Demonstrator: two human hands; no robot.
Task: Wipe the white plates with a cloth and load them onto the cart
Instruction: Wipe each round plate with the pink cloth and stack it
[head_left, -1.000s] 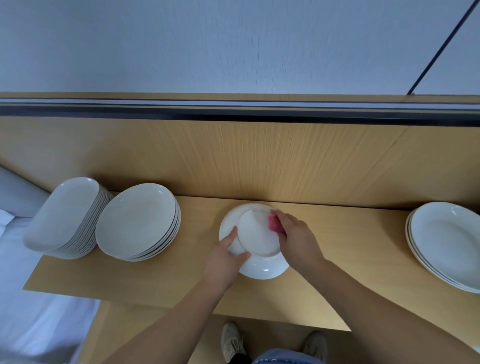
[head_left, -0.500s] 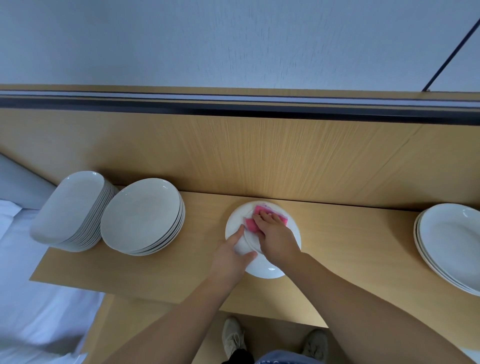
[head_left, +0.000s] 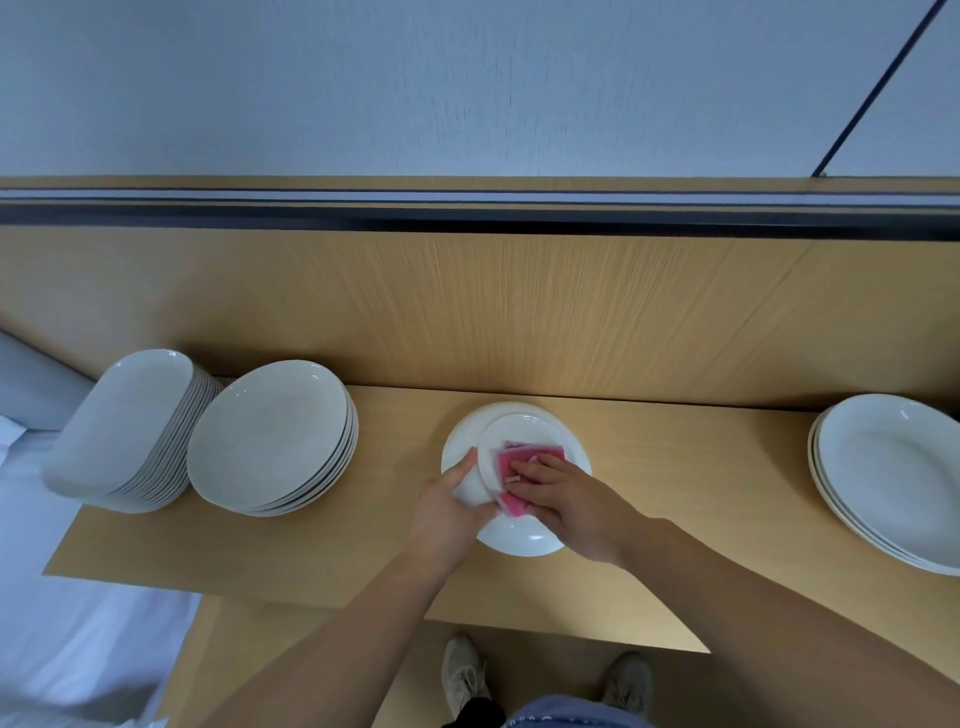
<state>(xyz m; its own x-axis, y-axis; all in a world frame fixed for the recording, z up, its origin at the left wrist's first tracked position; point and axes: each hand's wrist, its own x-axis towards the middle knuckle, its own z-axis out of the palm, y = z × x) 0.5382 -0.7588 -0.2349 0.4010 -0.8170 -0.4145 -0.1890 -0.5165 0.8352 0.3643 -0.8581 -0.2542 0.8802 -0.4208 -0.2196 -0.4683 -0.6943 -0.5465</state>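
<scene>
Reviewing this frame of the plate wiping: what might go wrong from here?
1. The left hand grips the small plate only at its edge while the right hand presses the cloth on it; it may slip and chip against the large plate below.
2. The oval stack stands at the counter's left end, seemingly leaning past it; a nudge might topple it.

Small white plate (head_left: 511, 434) over larger plate (head_left: 519, 540); pink cloth (head_left: 511, 462) pressed on it.
</scene>
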